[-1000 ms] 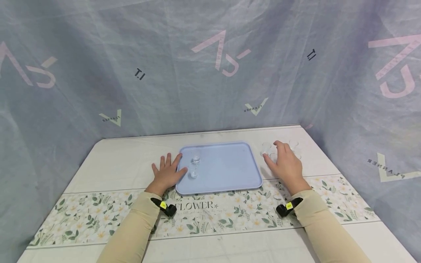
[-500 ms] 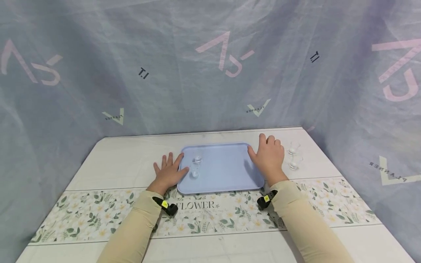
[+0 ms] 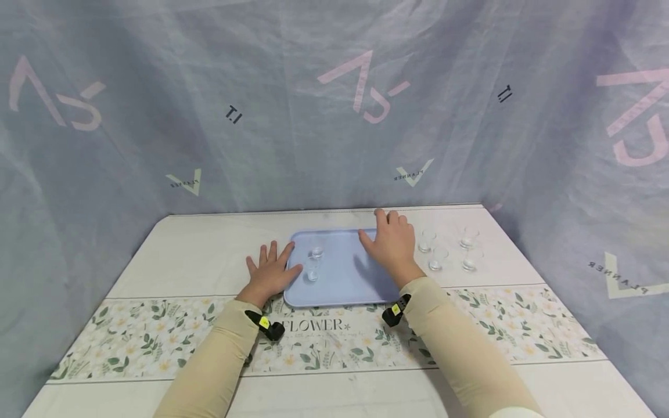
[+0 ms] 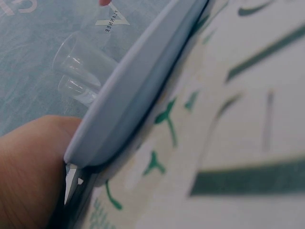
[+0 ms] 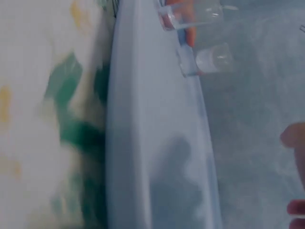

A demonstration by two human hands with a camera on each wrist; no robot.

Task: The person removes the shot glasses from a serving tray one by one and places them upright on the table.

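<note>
My left hand rests spread at the left edge of a light blue tray, with its thumb over the rim. Two small clear glasses stand on the tray close to that thumb. In the left wrist view, a pair of glasses shows beyond the tray's rim. My right hand hovers over the right part of the tray, fingers loosely apart, and I see nothing held in it. From the right wrist, its thumb and fingertips appear at the right edge, away from the tray glasses.
Several more clear small glasses stand on the table to the right of the tray. A floral strip of tablecloth runs along the front. A grey-blue fabric curtain encloses the back and sides.
My right hand has moved left from among the right-hand glasses to above the tray, uncovering those glasses. The left hand stays at the tray's edge. The head view has shifted slightly.
</note>
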